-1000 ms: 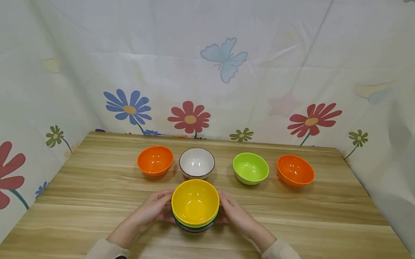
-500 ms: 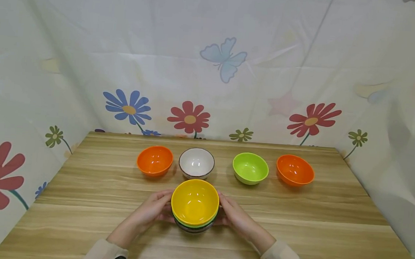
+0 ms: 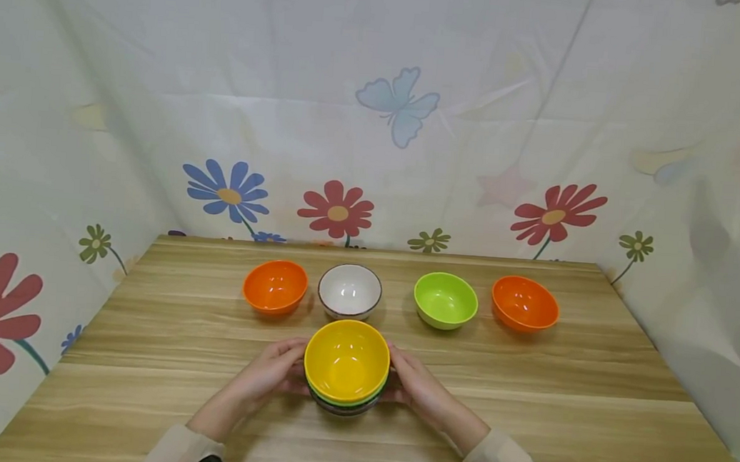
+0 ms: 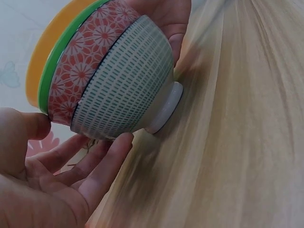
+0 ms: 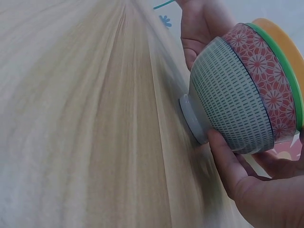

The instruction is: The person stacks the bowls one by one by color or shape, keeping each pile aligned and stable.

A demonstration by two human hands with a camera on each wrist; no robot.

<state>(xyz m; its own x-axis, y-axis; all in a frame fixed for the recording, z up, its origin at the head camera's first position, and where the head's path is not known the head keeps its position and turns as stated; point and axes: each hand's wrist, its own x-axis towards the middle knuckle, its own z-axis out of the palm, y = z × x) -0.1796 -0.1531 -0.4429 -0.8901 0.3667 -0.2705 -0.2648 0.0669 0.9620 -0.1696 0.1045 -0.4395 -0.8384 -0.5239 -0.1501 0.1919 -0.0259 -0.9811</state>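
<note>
A stack of nested bowls stands upright between my two hands. On top is a yellow bowl (image 3: 346,362), then a green bowl (image 4: 53,61), a red flower-patterned bowl (image 4: 78,71) and, lowest, a white bowl with green dashes (image 5: 230,97). My left hand (image 3: 276,369) holds the stack's left side, thumb near the upper rims and fingers under the lowest bowl's curve. On the opposite side, my right hand (image 3: 416,383) grips it the same way. The foot ring (image 4: 166,107) is close to the tabletop; whether it touches I cannot tell.
Behind the stack, a row of single bowls stands on the wooden table (image 3: 144,330): an orange bowl (image 3: 275,287), a white bowl with dark rim (image 3: 349,291), a lime green bowl (image 3: 445,301) and another orange bowl (image 3: 524,304). A flower-print curtain (image 3: 279,53) surrounds the table.
Both hands keep their hold and the stack stays in place. Only a very slight shift of the whole head view to the left shows.
</note>
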